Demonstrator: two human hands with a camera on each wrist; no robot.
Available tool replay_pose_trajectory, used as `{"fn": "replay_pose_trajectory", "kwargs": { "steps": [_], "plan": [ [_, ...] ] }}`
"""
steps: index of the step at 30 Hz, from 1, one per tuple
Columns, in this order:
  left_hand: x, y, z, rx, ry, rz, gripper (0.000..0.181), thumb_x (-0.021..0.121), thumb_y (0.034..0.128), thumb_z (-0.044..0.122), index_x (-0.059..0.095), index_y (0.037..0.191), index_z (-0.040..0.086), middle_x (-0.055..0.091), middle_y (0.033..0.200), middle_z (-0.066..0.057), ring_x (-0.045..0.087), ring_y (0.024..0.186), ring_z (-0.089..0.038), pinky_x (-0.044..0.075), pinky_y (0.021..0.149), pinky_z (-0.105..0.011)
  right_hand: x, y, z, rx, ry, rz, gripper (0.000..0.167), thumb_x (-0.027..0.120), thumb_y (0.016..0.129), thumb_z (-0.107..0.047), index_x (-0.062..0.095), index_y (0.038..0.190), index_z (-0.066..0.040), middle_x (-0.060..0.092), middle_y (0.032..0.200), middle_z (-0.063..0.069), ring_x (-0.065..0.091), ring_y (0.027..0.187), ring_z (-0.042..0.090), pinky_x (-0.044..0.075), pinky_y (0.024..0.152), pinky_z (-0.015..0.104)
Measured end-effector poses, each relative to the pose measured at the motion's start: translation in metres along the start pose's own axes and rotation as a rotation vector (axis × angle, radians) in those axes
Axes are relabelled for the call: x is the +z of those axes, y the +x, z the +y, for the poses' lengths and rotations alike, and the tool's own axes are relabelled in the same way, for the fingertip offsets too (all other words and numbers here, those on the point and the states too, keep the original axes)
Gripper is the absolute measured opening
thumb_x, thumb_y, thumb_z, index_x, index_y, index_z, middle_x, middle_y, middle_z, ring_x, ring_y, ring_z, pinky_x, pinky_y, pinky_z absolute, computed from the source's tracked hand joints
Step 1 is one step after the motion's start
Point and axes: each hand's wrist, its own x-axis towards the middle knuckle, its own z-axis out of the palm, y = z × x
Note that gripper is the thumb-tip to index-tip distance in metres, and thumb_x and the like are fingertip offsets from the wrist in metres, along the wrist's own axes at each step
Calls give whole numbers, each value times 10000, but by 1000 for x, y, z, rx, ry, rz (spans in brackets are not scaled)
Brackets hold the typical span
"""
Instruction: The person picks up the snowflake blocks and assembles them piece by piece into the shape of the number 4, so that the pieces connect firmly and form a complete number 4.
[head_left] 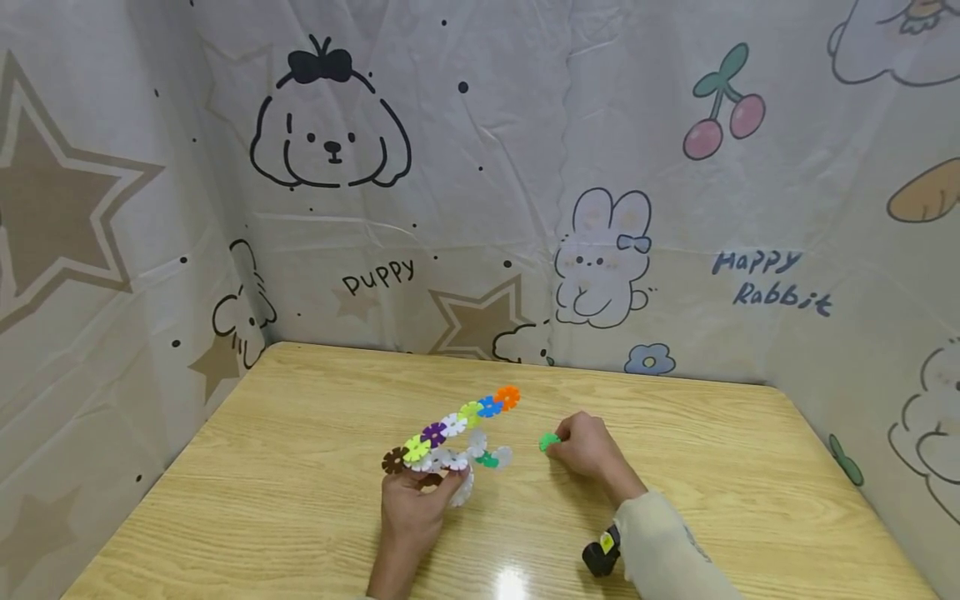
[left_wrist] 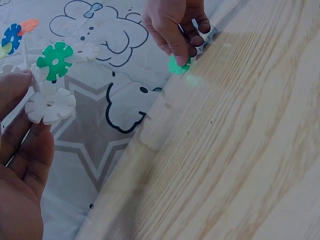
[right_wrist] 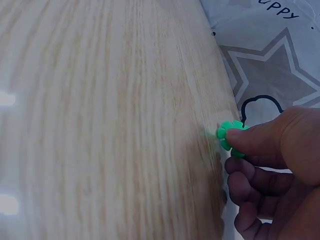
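Note:
My left hand (head_left: 411, 510) grips a chain of interlocking snowflake discs (head_left: 433, 434) from below, above the table. Its upper row runs from brown through yellow-green, purple, white and blue to an orange disc (head_left: 507, 397). Under that row hang several white discs and a green one (left_wrist: 63, 64); in the left wrist view a white disc (left_wrist: 61, 109) sits at the fingertips. Right of the chain, apart from it, my right hand (head_left: 590, 448) pinches a single green snowflake disc (right_wrist: 227, 131) between thumb and forefinger. The other right fingers are loosely curled.
Both hands are over a light wood-grain table (head_left: 285, 467). A pale curtain (head_left: 480, 208) with printed animals and stars surrounds its far and side edges. A black wrist device (head_left: 600, 557) sits by the right sleeve (head_left: 667, 542).

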Motion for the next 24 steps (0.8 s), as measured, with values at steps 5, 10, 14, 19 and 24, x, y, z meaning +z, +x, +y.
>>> {"fn": "replay_pose_trajectory", "kwargs": {
  "steps": [5, 10, 14, 19, 24],
  "plan": [
    [1, 0, -1, -2, 10, -4, 193, 822, 735, -62, 741, 895, 8, 720, 832, -148, 640, 685, -89, 548, 635, -263, 0, -4, 1, -54, -4, 23, 292, 730, 886, -93, 600, 624, -83, 396, 540, -32, 357, 517, 119, 288, 498, 247],
    [1, 0, 0, -14, 6, -13, 184, 833, 743, -44, 747, 896, 12, 730, 852, -114, 656, 706, -108, 553, 647, -270, -2, -8, -2, -88, -16, 54, 270, 711, 901, -99, 623, 646, -98, 440, 548, -39, 377, 542, 127, 309, 527, 263],
    [2, 0, 0, -17, 15, -14, 188, 847, 744, -19, 755, 904, 19, 740, 876, -63, 670, 735, -105, 556, 658, -275, -5, -10, -6, -107, 3, 66, 205, 710, 901, -97, 676, 698, -86, 494, 577, -38, 411, 566, 134, 340, 551, 280],
    [3, 0, 1, -23, 14, -14, 186, 846, 747, -17, 758, 906, 18, 744, 876, -58, 675, 753, -96, 556, 674, -282, -10, -16, -12, -139, 47, 81, 144, 714, 889, -88, 711, 747, -68, 537, 606, -48, 434, 572, 128, 369, 553, 289],
    [2, -2, 2, -55, 27, -21, 186, 850, 750, 6, 761, 911, 30, 748, 880, -47, 687, 788, -116, 555, 716, -286, -13, -21, -18, -160, 86, 82, 111, 712, 895, -93, 724, 787, -72, 573, 649, -46, 466, 604, 134, 402, 565, 300]
  ]
}}
